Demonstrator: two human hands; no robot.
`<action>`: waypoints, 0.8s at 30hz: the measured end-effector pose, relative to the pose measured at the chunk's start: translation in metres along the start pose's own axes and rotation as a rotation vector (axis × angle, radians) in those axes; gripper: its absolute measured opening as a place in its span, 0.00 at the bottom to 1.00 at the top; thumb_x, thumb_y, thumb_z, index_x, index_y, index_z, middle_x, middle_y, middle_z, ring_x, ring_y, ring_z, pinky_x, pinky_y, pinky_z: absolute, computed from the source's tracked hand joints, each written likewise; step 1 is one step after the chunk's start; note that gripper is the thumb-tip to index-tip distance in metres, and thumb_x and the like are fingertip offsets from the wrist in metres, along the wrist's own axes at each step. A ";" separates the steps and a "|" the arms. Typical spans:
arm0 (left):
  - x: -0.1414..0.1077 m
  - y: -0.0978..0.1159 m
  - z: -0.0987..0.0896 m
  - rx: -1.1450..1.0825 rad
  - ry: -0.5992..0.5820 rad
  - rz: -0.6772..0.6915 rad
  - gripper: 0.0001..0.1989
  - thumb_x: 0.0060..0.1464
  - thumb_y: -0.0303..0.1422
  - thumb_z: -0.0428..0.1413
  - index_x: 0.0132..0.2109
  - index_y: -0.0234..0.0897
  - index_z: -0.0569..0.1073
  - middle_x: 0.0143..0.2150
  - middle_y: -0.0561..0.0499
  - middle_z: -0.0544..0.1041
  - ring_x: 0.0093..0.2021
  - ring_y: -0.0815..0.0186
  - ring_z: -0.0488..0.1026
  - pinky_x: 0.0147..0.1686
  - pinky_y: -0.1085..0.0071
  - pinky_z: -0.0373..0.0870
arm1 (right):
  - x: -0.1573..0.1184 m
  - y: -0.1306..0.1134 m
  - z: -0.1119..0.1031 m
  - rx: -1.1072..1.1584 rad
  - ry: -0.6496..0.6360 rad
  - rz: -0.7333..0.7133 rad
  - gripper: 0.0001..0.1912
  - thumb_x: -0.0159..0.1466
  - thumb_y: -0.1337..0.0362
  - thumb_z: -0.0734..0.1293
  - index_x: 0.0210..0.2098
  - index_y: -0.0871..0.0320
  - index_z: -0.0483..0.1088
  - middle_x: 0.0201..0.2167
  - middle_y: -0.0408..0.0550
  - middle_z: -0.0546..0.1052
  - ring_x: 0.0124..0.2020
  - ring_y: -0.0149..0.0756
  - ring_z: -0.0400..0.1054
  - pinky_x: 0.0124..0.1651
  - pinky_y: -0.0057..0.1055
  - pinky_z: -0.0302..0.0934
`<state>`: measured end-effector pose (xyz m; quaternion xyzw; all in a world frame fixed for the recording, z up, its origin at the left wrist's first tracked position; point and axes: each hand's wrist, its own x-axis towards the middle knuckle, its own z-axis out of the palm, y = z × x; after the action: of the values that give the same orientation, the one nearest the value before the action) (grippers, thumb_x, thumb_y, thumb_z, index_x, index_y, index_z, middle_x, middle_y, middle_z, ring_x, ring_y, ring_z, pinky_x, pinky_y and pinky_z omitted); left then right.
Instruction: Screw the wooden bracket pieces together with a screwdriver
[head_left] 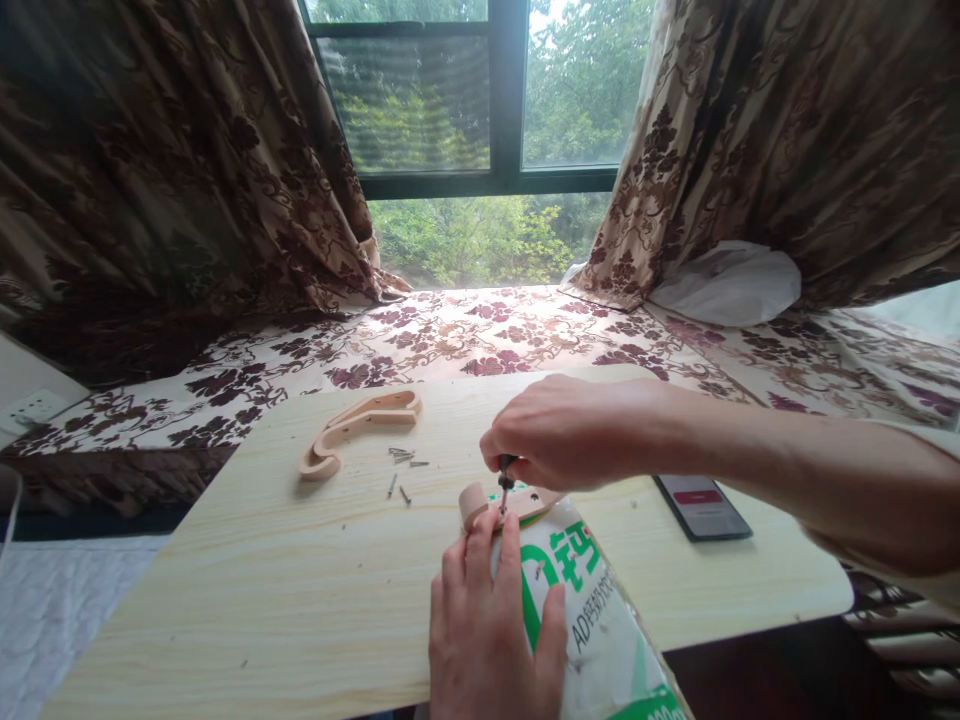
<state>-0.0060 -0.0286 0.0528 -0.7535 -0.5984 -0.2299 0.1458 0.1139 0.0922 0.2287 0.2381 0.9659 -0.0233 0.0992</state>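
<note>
My right hand (551, 430) is closed around a screwdriver (507, 478) with a dark handle, its shaft pointing down. The tip meets a small screw at a beige hook-shaped bracket (534, 503). That bracket lies on the top end of a white and green carton (592, 610) with Chinese lettering. My left hand (491, 620) rests on the carton with fingers stretched out. Its index and middle fingertips press on the bracket beside the screw, and the thumb lies apart on the carton. Part of the bracket is hidden under my right hand.
More beige hooked bracket pieces (360, 425) lie at the table's far left. Several loose screws (401, 455) are scattered near them. A phone (703, 508) lies right of the carton on the pale wooden table (247, 590). Beyond are a flowered window seat (450, 335) and curtains (300, 150).
</note>
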 end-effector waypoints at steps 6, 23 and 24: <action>0.001 0.000 0.001 -0.007 -0.014 -0.017 0.27 0.55 0.39 0.51 0.60 0.32 0.61 0.60 0.40 0.64 0.53 0.52 0.64 0.45 0.56 0.68 | 0.004 0.001 0.013 -0.045 0.059 0.076 0.13 0.63 0.62 0.59 0.33 0.59 0.74 0.26 0.51 0.77 0.27 0.37 0.67 0.26 0.32 0.49; 0.004 0.001 0.000 -0.051 -0.001 -0.020 0.26 0.55 0.38 0.51 0.59 0.31 0.62 0.59 0.40 0.64 0.52 0.53 0.63 0.44 0.59 0.68 | 0.012 -0.004 0.012 -0.023 0.096 0.017 0.10 0.62 0.64 0.60 0.34 0.60 0.72 0.26 0.50 0.76 0.26 0.36 0.66 0.24 0.31 0.47; 0.004 0.001 0.000 -0.051 0.001 -0.019 0.26 0.55 0.38 0.51 0.59 0.31 0.62 0.59 0.40 0.64 0.53 0.53 0.63 0.44 0.58 0.68 | 0.014 -0.004 0.014 -0.025 0.110 0.043 0.11 0.63 0.62 0.59 0.34 0.60 0.72 0.26 0.51 0.76 0.25 0.36 0.65 0.23 0.31 0.47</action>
<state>-0.0040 -0.0261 0.0552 -0.7511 -0.5995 -0.2469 0.1244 0.1027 0.0934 0.2123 0.2583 0.9648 0.0039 0.0492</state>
